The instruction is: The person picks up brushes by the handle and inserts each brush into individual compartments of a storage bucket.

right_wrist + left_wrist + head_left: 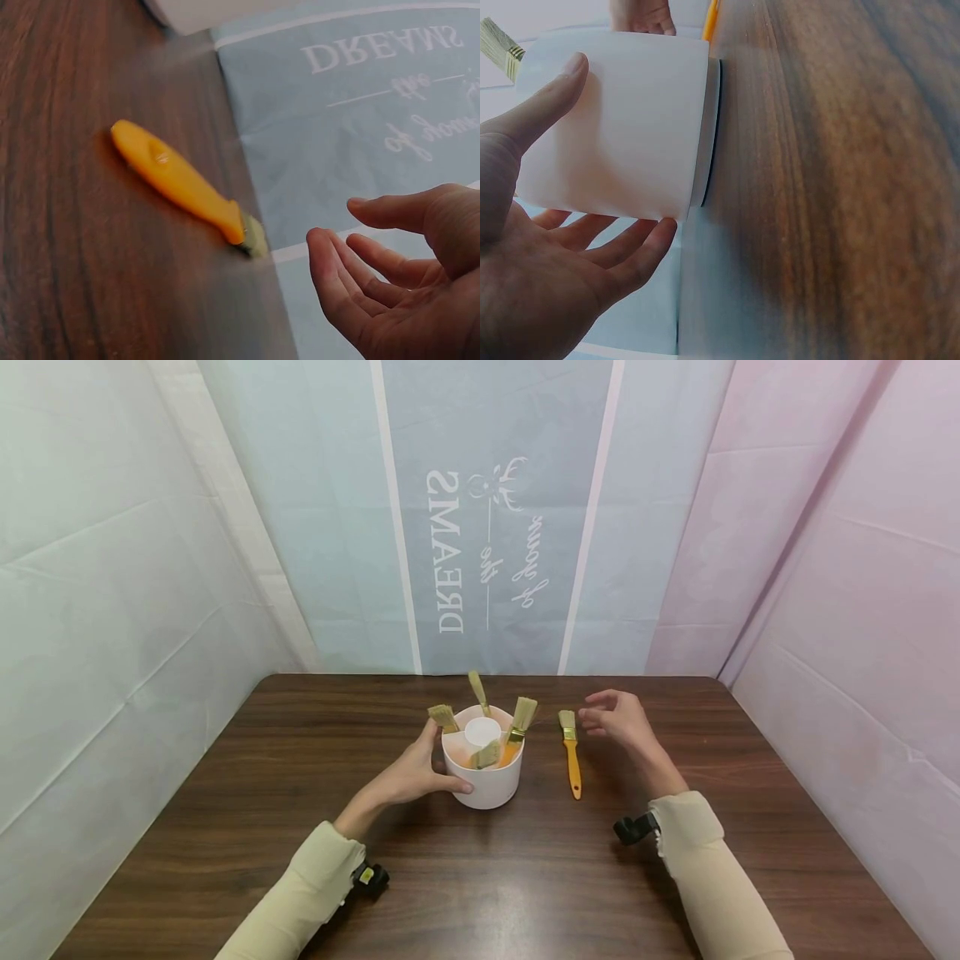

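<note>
A white round divided holder (487, 791) stands on the table with several bristle brushes upright in it, bristles up, one of them a brush (522, 714) at its right side. My left hand (405, 777) grips the holder from the left; in the left wrist view the thumb lies along its wall (637, 120) and the fingers curve round the other side. To the right lies a paintbrush with a yellow handle (573, 768), bristles pointing away from me. Just beside its bristles hovers my right hand (622, 722), fingers loosely bent, holding nothing and apart from the brush.
The dark wooden table (480, 893) ends at a blue-grey printed cloth (495, 427) behind. Pale cloth walls rise at the left (112, 568) and right (862, 610). A black strap device (633, 829) sits at the right wrist, another (371, 877) at the left.
</note>
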Demonstrator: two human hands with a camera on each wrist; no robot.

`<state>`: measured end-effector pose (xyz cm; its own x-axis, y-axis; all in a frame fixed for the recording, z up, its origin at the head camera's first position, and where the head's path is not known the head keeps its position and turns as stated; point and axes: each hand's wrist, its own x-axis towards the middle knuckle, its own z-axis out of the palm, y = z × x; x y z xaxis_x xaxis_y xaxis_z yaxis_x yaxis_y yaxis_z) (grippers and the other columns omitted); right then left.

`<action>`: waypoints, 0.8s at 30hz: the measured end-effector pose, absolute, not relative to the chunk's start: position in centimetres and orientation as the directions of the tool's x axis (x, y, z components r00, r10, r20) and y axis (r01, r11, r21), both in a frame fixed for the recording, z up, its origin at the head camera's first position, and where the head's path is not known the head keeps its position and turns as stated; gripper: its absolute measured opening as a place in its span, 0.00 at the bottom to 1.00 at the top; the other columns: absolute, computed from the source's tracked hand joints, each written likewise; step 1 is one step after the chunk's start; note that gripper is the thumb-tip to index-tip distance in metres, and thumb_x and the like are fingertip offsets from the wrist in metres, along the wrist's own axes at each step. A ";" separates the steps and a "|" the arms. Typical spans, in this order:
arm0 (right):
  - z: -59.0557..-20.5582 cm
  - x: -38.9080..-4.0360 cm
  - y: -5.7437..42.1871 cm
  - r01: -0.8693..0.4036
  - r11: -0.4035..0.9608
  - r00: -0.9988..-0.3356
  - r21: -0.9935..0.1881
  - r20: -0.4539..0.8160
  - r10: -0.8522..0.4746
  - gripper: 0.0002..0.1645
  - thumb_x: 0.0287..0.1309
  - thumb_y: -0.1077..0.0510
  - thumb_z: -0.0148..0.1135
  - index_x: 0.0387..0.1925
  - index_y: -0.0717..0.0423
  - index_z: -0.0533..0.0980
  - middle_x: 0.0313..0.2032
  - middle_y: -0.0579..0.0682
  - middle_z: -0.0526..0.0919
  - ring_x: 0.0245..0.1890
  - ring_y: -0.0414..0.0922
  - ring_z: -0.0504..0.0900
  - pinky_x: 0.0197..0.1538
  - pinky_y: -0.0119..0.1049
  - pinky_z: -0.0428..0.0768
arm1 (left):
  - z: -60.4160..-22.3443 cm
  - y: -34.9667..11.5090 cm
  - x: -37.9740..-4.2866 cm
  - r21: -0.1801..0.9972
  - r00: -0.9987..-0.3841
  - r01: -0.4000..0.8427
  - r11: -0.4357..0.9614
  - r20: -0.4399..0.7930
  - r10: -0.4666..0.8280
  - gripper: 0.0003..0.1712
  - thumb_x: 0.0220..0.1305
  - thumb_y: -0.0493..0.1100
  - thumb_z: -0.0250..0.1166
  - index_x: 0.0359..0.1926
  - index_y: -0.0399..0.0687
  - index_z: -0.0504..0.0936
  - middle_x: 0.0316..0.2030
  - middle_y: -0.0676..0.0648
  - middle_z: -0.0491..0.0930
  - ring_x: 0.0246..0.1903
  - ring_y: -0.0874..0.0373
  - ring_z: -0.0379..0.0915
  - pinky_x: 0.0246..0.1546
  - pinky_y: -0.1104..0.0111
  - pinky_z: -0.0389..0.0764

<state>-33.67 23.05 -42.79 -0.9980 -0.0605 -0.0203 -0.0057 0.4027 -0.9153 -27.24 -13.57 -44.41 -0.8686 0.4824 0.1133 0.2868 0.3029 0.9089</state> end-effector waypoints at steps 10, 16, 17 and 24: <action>-44.4 -33.9 22.3 0.060 0.483 -0.995 -0.874 -0.093 -0.045 0.26 0.68 0.60 0.65 0.61 0.73 0.73 0.49 0.70 0.85 0.38 0.49 0.90 0.45 0.41 0.90 | -44.6 -13.6 -27.4 0.904 -0.866 0.289 0.315 0.107 0.489 0.67 0.50 0.42 0.84 0.78 0.59 0.45 0.73 0.40 0.61 0.70 0.44 0.68 0.57 0.60 0.84; -44.8 -33.9 21.7 0.080 0.529 -0.994 -0.845 -0.105 -0.017 0.26 0.67 0.59 0.67 0.59 0.73 0.74 0.47 0.68 0.85 0.34 0.45 0.89 0.40 0.37 0.90 | -44.5 -13.6 -27.4 0.897 -0.863 0.301 0.323 0.113 0.493 0.66 0.52 0.43 0.83 0.78 0.57 0.44 0.74 0.39 0.61 0.70 0.42 0.68 0.57 0.59 0.84; -44.9 -33.9 21.7 0.080 0.535 -0.994 -0.841 -0.105 -0.016 0.26 0.67 0.59 0.67 0.59 0.73 0.74 0.47 0.69 0.85 0.34 0.45 0.89 0.40 0.36 0.90 | -44.5 -13.6 -27.4 0.897 -0.863 0.302 0.323 0.113 0.493 0.66 0.52 0.43 0.83 0.78 0.57 0.44 0.74 0.39 0.61 0.70 0.43 0.67 0.57 0.59 0.84; -45.3 -34.0 21.5 0.098 0.566 -0.992 -0.819 -0.124 -0.008 0.25 0.66 0.60 0.68 0.58 0.74 0.75 0.45 0.68 0.86 0.32 0.42 0.89 0.38 0.34 0.89 | -44.6 -13.6 -27.4 0.899 -0.864 0.296 0.324 0.107 0.491 0.66 0.52 0.42 0.83 0.78 0.59 0.44 0.73 0.41 0.62 0.70 0.45 0.68 0.57 0.60 0.84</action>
